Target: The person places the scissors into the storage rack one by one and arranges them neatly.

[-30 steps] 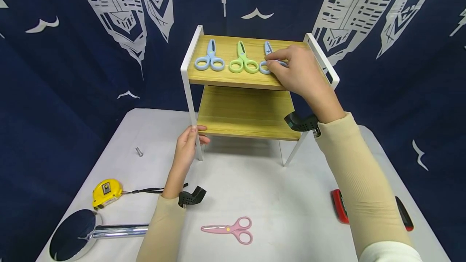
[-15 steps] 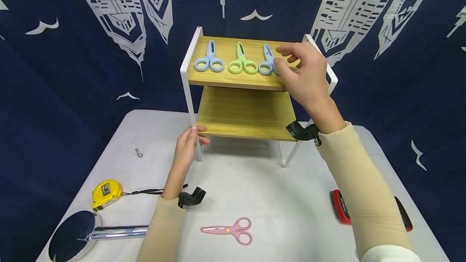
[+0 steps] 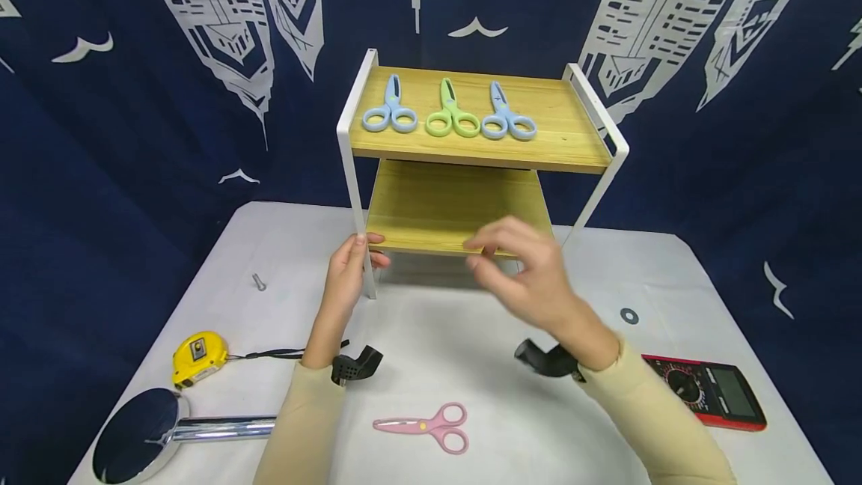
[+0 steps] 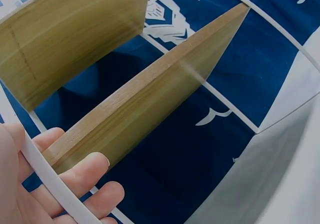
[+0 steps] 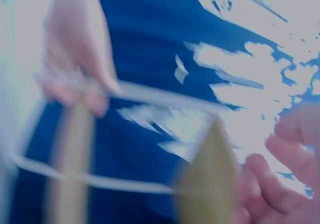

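My left hand [image 3: 345, 275] grips the front left white leg [image 4: 50, 179] of a two-tier shelf [image 3: 569, 122], level with its lower board [image 3: 458, 197]. In the left wrist view, the fingers wrap past the leg and under the board's edge. On the upper board lie a blue pair of scissors [image 3: 391, 106], a green pair [image 3: 449, 105] and another blue pair [image 3: 501, 106], side by side with blades toward the back. My right hand [image 3: 528, 275] hovers before the lower board, fingers loosely bent, holding nothing. Pink scissors [image 3: 424, 425] lie on the table nearer to me.
At left are a yellow tape measure [image 3: 200, 358] with a black strap, a small bolt [image 3: 259, 282] and a round black-faced object with a chrome handle [image 3: 222, 429]. At right lie a red and black multimeter [image 3: 714, 391] and a grey washer [image 3: 629, 316]. A navy curtain hangs behind.
My right hand has let go of the right blue scissors and come down off the upper board toward me. The multimeter and washer are now uncovered. My left hand stays on the leg.
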`<act>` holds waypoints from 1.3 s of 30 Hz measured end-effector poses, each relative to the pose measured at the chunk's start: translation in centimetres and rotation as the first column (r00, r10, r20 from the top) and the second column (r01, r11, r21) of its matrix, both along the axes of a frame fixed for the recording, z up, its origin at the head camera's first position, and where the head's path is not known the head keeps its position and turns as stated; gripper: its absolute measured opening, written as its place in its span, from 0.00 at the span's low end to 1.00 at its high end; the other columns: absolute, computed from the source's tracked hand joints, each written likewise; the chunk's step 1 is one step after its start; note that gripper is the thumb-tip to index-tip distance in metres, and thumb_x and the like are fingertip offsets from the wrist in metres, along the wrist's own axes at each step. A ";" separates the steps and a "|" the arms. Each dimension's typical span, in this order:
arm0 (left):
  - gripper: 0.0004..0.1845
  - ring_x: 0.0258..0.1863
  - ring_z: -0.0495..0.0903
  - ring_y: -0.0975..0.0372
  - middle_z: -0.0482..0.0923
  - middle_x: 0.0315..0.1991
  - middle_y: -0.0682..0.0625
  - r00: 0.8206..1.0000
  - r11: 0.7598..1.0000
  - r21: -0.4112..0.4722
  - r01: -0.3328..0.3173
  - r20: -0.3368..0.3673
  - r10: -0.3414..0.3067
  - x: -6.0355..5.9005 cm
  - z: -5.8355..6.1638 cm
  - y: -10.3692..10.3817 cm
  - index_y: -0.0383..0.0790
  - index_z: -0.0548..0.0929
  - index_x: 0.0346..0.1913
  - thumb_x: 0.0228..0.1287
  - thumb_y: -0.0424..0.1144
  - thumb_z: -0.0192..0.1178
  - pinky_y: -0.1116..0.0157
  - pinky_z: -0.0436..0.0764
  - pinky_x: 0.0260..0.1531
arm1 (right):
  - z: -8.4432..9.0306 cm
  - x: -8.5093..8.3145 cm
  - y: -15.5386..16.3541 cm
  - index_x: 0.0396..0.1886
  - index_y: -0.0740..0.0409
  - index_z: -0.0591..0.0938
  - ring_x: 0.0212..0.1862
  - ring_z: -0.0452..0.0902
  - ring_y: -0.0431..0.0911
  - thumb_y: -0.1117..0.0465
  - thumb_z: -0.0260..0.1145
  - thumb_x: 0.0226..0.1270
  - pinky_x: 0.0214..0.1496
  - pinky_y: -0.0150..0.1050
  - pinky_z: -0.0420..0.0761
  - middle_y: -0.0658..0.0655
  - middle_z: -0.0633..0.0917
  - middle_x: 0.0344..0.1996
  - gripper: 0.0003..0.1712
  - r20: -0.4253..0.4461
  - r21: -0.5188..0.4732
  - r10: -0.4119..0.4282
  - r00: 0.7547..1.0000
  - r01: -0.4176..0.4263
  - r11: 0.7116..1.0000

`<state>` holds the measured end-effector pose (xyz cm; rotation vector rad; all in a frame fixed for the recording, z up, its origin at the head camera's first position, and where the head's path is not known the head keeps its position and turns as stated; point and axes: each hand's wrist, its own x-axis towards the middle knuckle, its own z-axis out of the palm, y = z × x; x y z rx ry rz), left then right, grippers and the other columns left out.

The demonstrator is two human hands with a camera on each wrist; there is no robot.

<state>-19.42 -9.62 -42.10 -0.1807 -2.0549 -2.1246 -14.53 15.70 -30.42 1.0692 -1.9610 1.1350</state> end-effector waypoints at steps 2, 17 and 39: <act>0.23 0.31 0.84 0.71 0.84 0.24 0.62 1.000 1.000 0.000 -0.002 0.001 0.002 0.0 0.0 0.0 0.26 0.79 0.54 0.85 0.44 0.40 0.66 0.80 0.44 | -3.2 1.2 -0.3 0.36 0.59 0.88 0.39 0.82 0.43 0.70 0.69 0.56 0.46 0.31 0.82 0.55 0.88 0.35 0.08 0.106 0.165 0.079 0.991 -0.096 0.982; 0.24 0.33 0.84 0.70 0.84 0.25 0.62 1.000 1.000 -0.001 0.006 0.021 -0.005 -0.2 -0.2 0.2 0.29 0.80 0.54 0.85 0.45 0.39 0.63 0.79 0.46 | -16.1 6.9 -0.7 0.38 0.45 0.89 0.45 0.71 0.29 0.65 0.78 0.49 0.51 0.25 0.71 0.40 0.83 0.38 0.16 0.586 0.516 0.061 0.808 -0.430 0.741; 0.23 0.34 0.84 0.70 0.83 0.25 0.64 0.999 1.000 -0.021 0.014 0.038 -0.014 -0.2 0.0 -0.2 0.30 0.79 0.55 0.85 0.45 0.39 0.58 0.78 0.50 | -15.7 8.0 -1.1 0.44 0.42 0.88 0.35 0.62 0.28 0.68 0.78 0.46 0.38 0.19 0.64 0.40 0.74 0.30 0.23 0.499 0.669 0.008 0.867 -0.391 0.633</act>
